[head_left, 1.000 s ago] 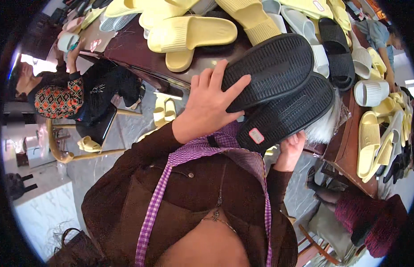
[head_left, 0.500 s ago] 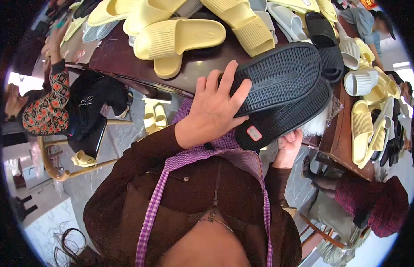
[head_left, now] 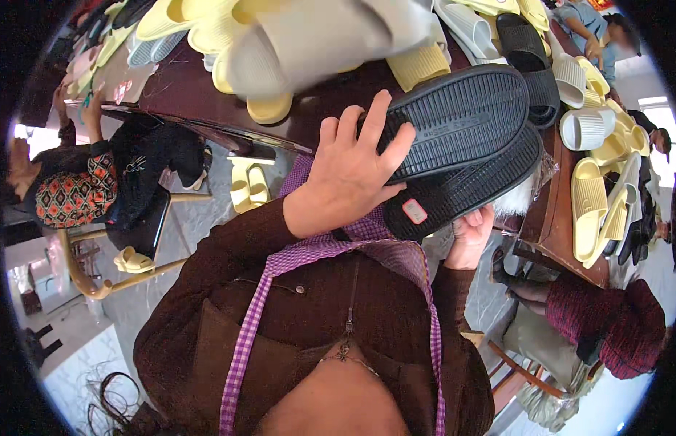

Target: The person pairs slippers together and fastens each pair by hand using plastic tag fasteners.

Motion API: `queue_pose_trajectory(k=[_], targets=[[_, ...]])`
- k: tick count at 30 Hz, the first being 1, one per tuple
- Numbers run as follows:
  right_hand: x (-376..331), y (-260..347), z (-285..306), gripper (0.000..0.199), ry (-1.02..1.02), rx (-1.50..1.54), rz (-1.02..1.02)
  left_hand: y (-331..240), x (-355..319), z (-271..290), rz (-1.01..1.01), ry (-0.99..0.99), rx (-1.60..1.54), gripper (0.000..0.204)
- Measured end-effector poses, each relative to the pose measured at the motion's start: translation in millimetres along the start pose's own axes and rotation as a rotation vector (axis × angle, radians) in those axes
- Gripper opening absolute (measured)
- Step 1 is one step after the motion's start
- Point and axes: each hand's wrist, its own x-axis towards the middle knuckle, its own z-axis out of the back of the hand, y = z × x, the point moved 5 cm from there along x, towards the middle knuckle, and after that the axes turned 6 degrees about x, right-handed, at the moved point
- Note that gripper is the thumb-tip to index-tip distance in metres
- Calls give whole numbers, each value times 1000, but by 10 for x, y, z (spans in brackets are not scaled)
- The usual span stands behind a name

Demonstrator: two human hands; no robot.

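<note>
In front of my chest is a pair of black slides, ribbed soles facing up. The upper slide (head_left: 461, 120) overlaps the lower slide (head_left: 468, 192), which has a small white sticker with a red border (head_left: 415, 211) near its close end. My left hand (head_left: 345, 171) holds the near end of the upper slide, some fingers spread and one lying over the sole. From below, my right hand (head_left: 472, 232) grips the lower slide's right edge with curled fingers; part of that hand is hidden. A beige-grey slide (head_left: 309, 43), blurred by motion, appears above the table.
Yellow slides (head_left: 269, 107) are heaped on the dark red table (head_left: 207, 94). A black slide (head_left: 523, 43) and more yellow and white pairs (head_left: 588, 196) lie right. Left, a person in a patterned sleeve (head_left: 69, 192) sits by a wooden-framed chair (head_left: 83, 269); another in dark red (head_left: 603, 320) sits right.
The blurred beige-grey slide has come into view over the yellow ones. The seated person at left has shifted their arms. My hands and the black slides have hardly moved.
</note>
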Motion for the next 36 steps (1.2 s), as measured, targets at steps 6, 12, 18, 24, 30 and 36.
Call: queue_pose_trajectory(k=[6,12,18,24,30,36], targets=[[5,70,30,18,85,-52,-18,-12,-1,-57,-16,-32,-35,81],[6,76,27,15,74,-76,-44,5,20,-123,-27,-27,-25,81],[34,93,27,17,151,-74,-74,21,46,-118,-20,-24,-25,80],[-17,-2,-59,19,-9,-52,86,63,25,-143,-24,-36,-20,79],[12,54,23,15,95,-67,-6,63,29,-140,-22,-24,-14,80],[36,159,91,17,172,-109,6,12,41,-155,-36,-52,-6,80]])
